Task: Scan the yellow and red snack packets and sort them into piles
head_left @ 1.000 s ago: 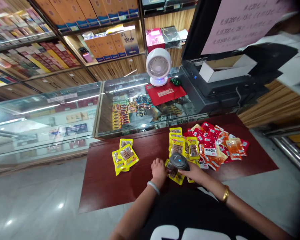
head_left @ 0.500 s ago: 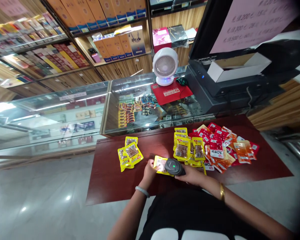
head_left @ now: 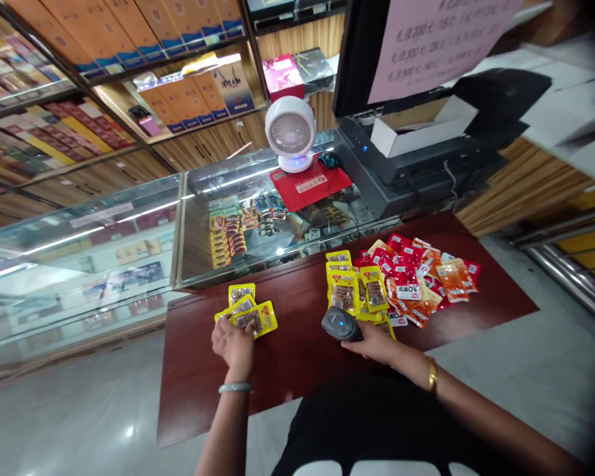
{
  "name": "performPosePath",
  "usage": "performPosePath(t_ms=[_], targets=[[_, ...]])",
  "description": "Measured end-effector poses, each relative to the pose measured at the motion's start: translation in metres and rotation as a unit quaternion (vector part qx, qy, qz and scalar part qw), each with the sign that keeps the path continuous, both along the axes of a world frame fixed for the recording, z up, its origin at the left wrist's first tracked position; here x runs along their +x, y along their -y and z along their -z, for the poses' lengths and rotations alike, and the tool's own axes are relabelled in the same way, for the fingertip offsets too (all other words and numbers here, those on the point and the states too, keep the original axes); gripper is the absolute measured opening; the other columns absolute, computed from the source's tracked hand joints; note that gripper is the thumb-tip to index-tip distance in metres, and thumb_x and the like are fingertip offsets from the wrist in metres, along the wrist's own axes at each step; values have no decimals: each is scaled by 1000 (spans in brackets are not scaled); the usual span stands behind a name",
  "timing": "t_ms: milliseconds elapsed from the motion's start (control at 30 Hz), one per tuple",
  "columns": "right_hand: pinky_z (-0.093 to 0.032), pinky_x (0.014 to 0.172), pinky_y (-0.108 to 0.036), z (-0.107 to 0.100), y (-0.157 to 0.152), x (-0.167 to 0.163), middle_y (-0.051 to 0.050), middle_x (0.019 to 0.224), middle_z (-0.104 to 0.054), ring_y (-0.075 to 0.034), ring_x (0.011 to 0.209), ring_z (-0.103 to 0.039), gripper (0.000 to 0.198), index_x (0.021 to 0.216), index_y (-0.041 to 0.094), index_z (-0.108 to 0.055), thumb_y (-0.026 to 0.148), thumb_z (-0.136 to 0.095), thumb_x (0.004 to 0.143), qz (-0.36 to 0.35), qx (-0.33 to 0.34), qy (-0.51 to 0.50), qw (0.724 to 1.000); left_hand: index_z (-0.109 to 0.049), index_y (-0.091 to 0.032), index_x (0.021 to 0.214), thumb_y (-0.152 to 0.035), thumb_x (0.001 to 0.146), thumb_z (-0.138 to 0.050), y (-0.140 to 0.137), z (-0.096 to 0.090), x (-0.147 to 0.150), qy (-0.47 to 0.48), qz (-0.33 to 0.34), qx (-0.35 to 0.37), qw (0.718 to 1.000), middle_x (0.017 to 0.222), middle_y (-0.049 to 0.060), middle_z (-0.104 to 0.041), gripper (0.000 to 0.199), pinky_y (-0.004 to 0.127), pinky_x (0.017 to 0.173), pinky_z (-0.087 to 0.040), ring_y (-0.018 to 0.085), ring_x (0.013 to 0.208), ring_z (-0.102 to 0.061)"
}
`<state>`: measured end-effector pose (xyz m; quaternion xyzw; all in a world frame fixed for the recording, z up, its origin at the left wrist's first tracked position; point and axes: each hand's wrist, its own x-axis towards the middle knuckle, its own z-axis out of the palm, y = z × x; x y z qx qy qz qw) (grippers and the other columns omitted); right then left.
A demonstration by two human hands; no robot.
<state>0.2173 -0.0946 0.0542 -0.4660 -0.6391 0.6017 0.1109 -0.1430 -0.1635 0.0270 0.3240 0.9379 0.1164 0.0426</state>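
Note:
My left hand (head_left: pixel 234 344) is at the small left-hand pile, its thumb and fingers closed on a yellow snack packet (head_left: pixel 264 317) with brown contents. Under and behind that packet lie other yellow packets (head_left: pixel 241 291). Wrapped round the handle of a dark grey barcode scanner (head_left: pixel 338 324) is my right hand (head_left: pixel 374 342). A small blue light shows on top of the scanner. Its head is just in front of a bigger heap of yellow packets (head_left: pixel 344 291). Red and orange packets (head_left: pixel 406 271) are heaped beside these, further right.
A dark red tabletop (head_left: pixel 287 357) bears the packets. Behind it stands a glass display case (head_left: pixel 258 258), with a white fan (head_left: pixel 291 132), a red mat (head_left: pixel 310 188) and a mouse on top. A black monitor (head_left: pixel 357 59) and a white open box (head_left: pixel 421 132) are at the right.
My left hand has moved left with the yellow packet, from under the scanner to the left pile. My right hand still holds the scanner, whose light turned from green to blue. The view has shifted.

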Motion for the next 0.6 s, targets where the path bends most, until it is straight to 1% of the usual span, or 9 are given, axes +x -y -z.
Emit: performPosePath(t_ms=[33,67,133,200,233,300,367,467,600], targets=[[-49,100,-51,1,0,3,-10,117,-75,-34,109,-68,50,120,20,-69,38,-76,74,12,-4,0,1000,-53,-14,125,-47,78,-67,-11,0,18,-2,43,6,999,129,19,-58,59,47,101,-38,36,123,-51],[-49,100,-51,2,1,7,-10,116,-75,-34,108,-68,50,120,20,-69,38,-76,74,25,-9,1,1000,-57,-14,119,-47,80,-65,-25,2,40,36,97,8,995,122,17,-61,51,45,101,-38,34,119,-54],[-49,100,-51,3,1,14,-10,116,-75,-34,109,-68,51,119,20,-69,39,-76,73,57,-13,6,998,-65,-16,101,-49,84,-61,-54,9,88,194,211,12,958,104,13,-69,38,38,94,-43,27,103,-62],[-49,101,-51,3,1,21,-10,116,-75,-34,110,-68,51,118,19,-69,38,-77,71,89,-10,11,996,-66,-16,97,-49,87,-56,-82,16,133,331,247,22,910,97,11,-71,36,31,83,-47,22,90,-65],[-49,101,-50,3,1,24,-10,116,-75,-34,110,-68,51,117,19,-69,38,-77,71,101,-7,11,995,-67,-16,97,-48,88,-56,-94,20,151,364,257,20,895,96,10,-72,34,30,80,-47,21,87,-66],[-50,99,-49,1,1,31,-10,112,-76,-33,107,-69,47,113,18,-70,38,-75,71,115,-10,11,993,-67,-16,98,-43,87,-59,-112,25,175,388,264,4,883,95,11,-73,31,29,75,-47,21,83,-67],[-53,95,-48,0,2,37,-10,107,-78,-33,102,-71,44,110,17,-71,38,-74,71,120,-19,19,992,-69,-16,99,-37,86,-62,-122,30,184,405,265,-5,875,95,11,-74,26,28,72,-47,20,80,-67],[-55,90,-48,2,6,44,-11,102,-78,-35,98,-72,43,107,16,-72,39,-74,70,119,-26,38,992,-72,-15,95,-35,84,-64,-126,40,180,465,245,22,850,92,11,-75,25,27,69,-48,19,75,-67],[-54,90,-49,5,11,45,-12,102,-78,-36,99,-71,46,110,16,-71,39,-75,71,118,-18,41,992,-73,-12,88,-43,77,-69,-120,55,174,567,166,79,803,86,11,-75,32,27,64,-50,18,69,-66]])
